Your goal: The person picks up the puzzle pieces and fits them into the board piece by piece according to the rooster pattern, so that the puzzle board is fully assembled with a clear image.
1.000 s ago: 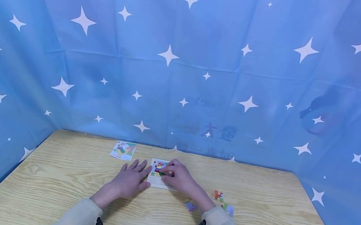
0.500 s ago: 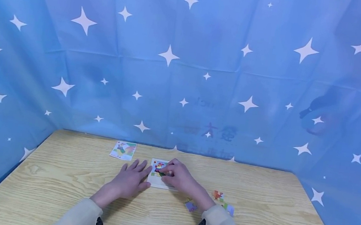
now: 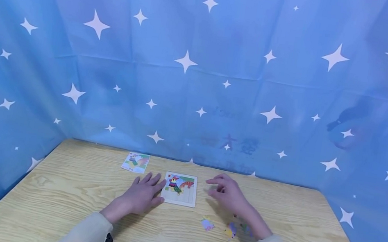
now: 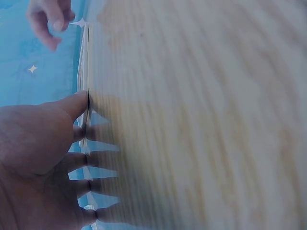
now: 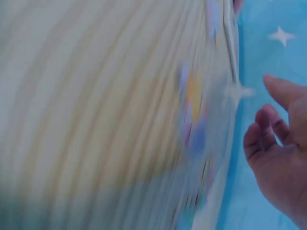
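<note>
A square jigsaw tray (image 3: 179, 200) lies on the table in the head view, with a rooster picture in its upper part and a pale bare lower part. My left hand (image 3: 140, 197) lies with fingers spread at its left side, thumb and a finger touching the tray's edge. To the right of the tray hovers my right hand (image 3: 229, 194), its fingers loosely bent around nothing. Beneath the right wrist are loose puzzle pieces: a lilac one (image 3: 207, 223), a yellow and purple one (image 3: 231, 229) and a partly hidden green one (image 3: 246, 229).
A card with a paler rooster picture (image 3: 135, 162) lies at the back left of the wooden table (image 3: 68, 194). A blue curtain (image 3: 156, 70) with white stars hangs behind and along the sides. The right wrist view is blurred.
My right hand has let go at the tray and moved right, uncovering the rooster picture with its red tail part. My left hand stays at the tray. The head view has shifted slightly.
</note>
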`<move>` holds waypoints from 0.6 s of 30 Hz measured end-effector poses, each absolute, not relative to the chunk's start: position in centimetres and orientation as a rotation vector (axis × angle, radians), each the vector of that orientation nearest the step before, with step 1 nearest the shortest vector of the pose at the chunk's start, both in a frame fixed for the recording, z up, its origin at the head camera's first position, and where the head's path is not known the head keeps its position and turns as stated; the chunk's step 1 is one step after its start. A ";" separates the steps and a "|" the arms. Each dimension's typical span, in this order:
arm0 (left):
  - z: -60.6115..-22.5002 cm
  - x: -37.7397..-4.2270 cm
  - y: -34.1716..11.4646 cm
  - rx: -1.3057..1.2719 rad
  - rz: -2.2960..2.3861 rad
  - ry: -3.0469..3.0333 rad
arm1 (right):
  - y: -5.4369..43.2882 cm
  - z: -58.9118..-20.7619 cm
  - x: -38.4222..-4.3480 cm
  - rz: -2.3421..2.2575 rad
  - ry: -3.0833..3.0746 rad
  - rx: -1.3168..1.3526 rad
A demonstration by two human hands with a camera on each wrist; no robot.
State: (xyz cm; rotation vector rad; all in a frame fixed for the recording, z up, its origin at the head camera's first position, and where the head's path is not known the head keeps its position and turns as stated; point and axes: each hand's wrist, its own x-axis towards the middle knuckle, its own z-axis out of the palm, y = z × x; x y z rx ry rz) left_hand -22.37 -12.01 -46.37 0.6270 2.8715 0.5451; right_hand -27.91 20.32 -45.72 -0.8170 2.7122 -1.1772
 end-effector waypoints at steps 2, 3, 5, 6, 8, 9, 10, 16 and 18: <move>-46.3 -22.4 -12.0 0.644 0.551 2.875 | 22.3 -45.7 -27.7 -1.147 2.720 -0.784; -46.4 -22.4 -12.0 0.649 0.548 2.874 | 23.3 -45.7 -27.6 -1.127 2.724 -0.774; -46.4 -22.4 -12.0 0.658 0.544 2.876 | 24.9 -45.7 -27.3 -1.106 2.727 -0.732; -46.4 -22.4 -12.1 0.666 0.543 2.880 | 25.6 -45.7 -27.1 -1.092 2.729 -0.719; -46.4 -22.4 -12.1 0.673 0.545 2.883 | 26.7 -45.6 -26.7 -1.068 2.737 -0.689; -46.3 -22.4 -12.1 0.670 0.547 2.880 | 27.2 -45.6 -26.5 -1.058 2.740 -0.677; -46.3 -22.3 -12.1 0.673 0.552 2.880 | 27.7 -45.6 -26.3 -1.056 2.736 -0.666; -46.2 -22.3 -12.0 0.663 0.560 2.879 | 29.4 -46.0 -25.5 -1.030 2.731 -0.654; -46.2 -22.3 -12.0 0.654 0.562 2.881 | 29.8 -46.1 -25.3 -1.034 2.729 -0.659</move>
